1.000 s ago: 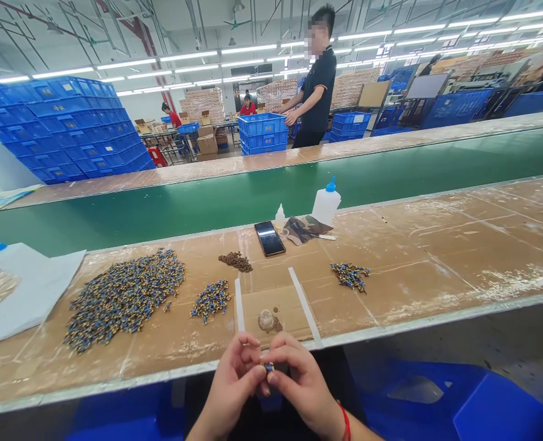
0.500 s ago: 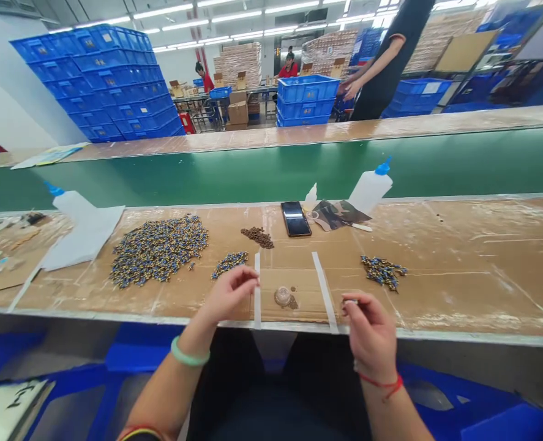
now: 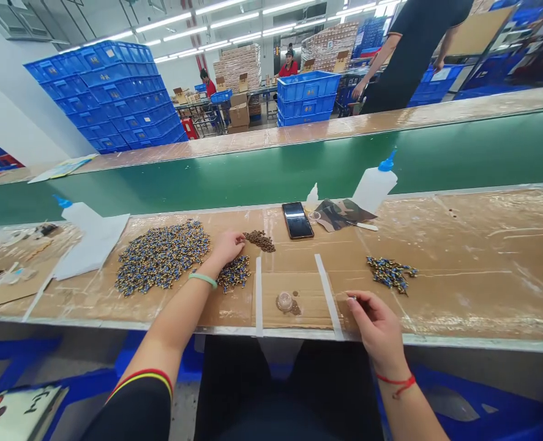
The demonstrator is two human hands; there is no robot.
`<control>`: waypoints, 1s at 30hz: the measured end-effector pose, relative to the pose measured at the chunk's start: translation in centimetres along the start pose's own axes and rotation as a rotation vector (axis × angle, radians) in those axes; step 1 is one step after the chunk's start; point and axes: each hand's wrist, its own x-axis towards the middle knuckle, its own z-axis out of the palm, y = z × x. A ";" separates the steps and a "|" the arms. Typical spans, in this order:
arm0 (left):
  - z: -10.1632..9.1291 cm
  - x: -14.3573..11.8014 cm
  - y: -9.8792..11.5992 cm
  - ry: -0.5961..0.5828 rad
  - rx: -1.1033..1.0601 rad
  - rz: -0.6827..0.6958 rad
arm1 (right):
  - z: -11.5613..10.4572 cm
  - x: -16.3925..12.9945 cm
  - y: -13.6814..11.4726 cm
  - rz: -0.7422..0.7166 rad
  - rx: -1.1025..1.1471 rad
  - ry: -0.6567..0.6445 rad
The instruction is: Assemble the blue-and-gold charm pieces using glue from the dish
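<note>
Left hand now reaching brown bits, right hand pinching part, cardboard bench, conveyor

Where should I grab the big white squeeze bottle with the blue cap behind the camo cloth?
Grip the squeeze bottle around its white body, coming from its right side: the camo cloth lies at its left, and its blue nozzle is too narrow and tilted to hold.

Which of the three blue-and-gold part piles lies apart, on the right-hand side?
The small pile, alone right of the taped strips; the big pile and the little pile sit left.
</note>
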 end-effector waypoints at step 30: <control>0.1 1.6 -0.1 -0.017 0.111 0.180 | -0.1 0.1 0.6 0.013 -0.015 0.029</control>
